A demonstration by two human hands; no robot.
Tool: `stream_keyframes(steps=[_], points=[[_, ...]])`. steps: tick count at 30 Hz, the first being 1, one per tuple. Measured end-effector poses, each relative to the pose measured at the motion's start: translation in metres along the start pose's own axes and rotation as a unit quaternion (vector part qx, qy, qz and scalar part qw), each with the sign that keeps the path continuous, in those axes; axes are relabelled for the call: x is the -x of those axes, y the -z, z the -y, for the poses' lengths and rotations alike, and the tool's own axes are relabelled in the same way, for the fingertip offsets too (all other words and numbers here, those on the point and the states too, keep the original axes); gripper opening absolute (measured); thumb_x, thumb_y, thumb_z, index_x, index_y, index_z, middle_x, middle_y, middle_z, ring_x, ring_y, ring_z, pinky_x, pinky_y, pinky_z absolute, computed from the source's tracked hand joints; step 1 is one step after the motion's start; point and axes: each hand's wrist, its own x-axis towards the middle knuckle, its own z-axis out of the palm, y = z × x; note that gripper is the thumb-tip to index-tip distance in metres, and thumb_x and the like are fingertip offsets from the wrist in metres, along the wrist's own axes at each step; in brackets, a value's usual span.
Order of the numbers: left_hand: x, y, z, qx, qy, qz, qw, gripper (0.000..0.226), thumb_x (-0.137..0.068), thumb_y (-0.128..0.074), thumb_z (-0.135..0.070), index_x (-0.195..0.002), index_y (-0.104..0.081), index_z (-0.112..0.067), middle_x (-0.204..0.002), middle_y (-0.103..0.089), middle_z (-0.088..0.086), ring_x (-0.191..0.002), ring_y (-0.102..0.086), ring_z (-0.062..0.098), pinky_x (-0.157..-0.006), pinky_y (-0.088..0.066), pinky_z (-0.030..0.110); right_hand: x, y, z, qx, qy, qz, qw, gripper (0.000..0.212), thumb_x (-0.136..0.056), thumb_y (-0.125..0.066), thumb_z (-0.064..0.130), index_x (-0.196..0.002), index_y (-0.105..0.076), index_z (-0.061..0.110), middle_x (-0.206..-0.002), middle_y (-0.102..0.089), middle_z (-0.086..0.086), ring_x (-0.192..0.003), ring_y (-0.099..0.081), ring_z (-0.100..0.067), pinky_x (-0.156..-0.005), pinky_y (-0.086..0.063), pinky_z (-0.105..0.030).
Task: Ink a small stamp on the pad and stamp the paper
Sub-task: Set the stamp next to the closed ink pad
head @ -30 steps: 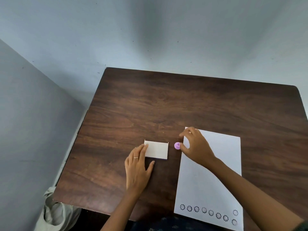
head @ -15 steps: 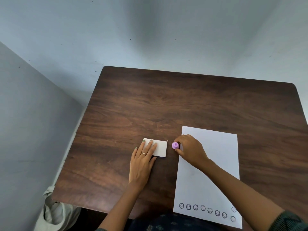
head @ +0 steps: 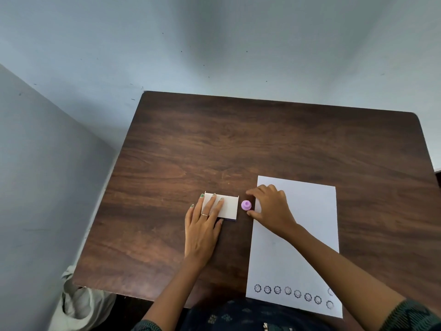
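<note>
- Head view: a dark wood-grain table (head: 238, 144) is filling the middle of the frame, set against pale walls.
- The small stamp (head: 246, 205) is standing upright on the bare wood at centre frame, a round lilac piece with a knob on top, between the pad and the paper's left edge.
- The pad (head: 225, 206), a flat white rectangular case with a dark edge showing along its lower side, is lying just left of the stamp.
- The left hand (head: 202, 225) is lying flat with fingers spread over the pad's left half, gripping nothing; a ring is showing on one finger.
- The right hand (head: 269, 206) is resting over the paper's upper left corner, thumb and forefinger parted around the stamp, whether touching it I cannot tell.
- The paper (head: 300, 235), a white sheet at lower right, is carrying a row of round dark stamped marks along its bottom edge.
</note>
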Motion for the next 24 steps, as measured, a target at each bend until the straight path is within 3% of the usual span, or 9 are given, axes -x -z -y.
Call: stream_keyframes(steps=[6, 10, 14, 16, 24], points=[[0.013, -0.001, -0.007, 0.043, 0.021, -0.011, 0.999, 0.051, -0.085, -0.055, -0.031, -0.134, -0.046, -0.020, -0.143, -0.048, 0.004, -0.136, -0.036, 0.023, -0.115, -0.016, 0.039, 0.020, 0.028, -0.037, 0.004, -0.106, -0.002, 0.994, 0.064, -0.069, -0.072, 0.049, -0.125, -0.052, 0.024, -0.140, -0.048, -0.003, -0.126, -0.040, -0.024, -0.101, -0.034, -0.042], [0.025, -0.005, -0.020, 0.046, -0.040, -0.014, 0.998, 0.038, -0.086, -0.051, -0.032, -0.123, -0.052, -0.023, -0.132, -0.056, -0.001, -0.130, -0.036, 0.018, -0.111, -0.018, 0.036, 0.042, 0.044, -0.068, 0.031, -0.133, 0.049, 0.989, 0.088, -0.062, -0.076, 0.052, -0.136, -0.038, 0.026, -0.153, -0.027, -0.006, -0.139, -0.022, -0.030, -0.110, -0.022, -0.049], [0.033, -0.010, -0.039, 0.067, -0.100, 0.038, 0.992, 0.038, -0.087, -0.052, -0.031, -0.124, -0.054, -0.023, -0.130, -0.058, -0.003, -0.127, -0.044, 0.016, -0.109, -0.024, 0.033, 0.062, 0.046, -0.087, 0.086, -0.147, 0.104, 0.980, 0.108, -0.058, -0.074, 0.061, -0.145, -0.019, 0.030, -0.160, -0.004, -0.006, -0.146, -0.003, -0.032, -0.115, -0.009, -0.051], [0.035, -0.011, -0.047, 0.066, -0.118, 0.070, 0.988, 0.043, -0.088, -0.049, -0.032, -0.130, -0.051, -0.021, -0.136, -0.055, -0.003, -0.130, -0.045, 0.018, -0.110, -0.023, 0.033, 0.069, 0.043, -0.091, 0.086, -0.144, 0.113, 0.979, 0.112, -0.058, -0.074, 0.063, -0.146, -0.014, 0.030, -0.160, 0.003, -0.006, -0.146, 0.002, -0.032, -0.116, -0.006, -0.051], [0.045, -0.020, -0.055, 0.014, -0.122, 0.153, 0.981, 0.057, -0.096, -0.034, -0.042, -0.148, -0.024, -0.023, -0.156, -0.024, -0.006, -0.145, -0.018, 0.017, -0.118, -0.008, 0.035, 0.091, 0.032, -0.091, 0.078, -0.127, 0.140, 0.979, 0.115, -0.059, -0.075, 0.058, -0.148, -0.007, 0.030, -0.159, 0.011, -0.006, -0.146, 0.010, -0.030, -0.116, 0.000, -0.050]])
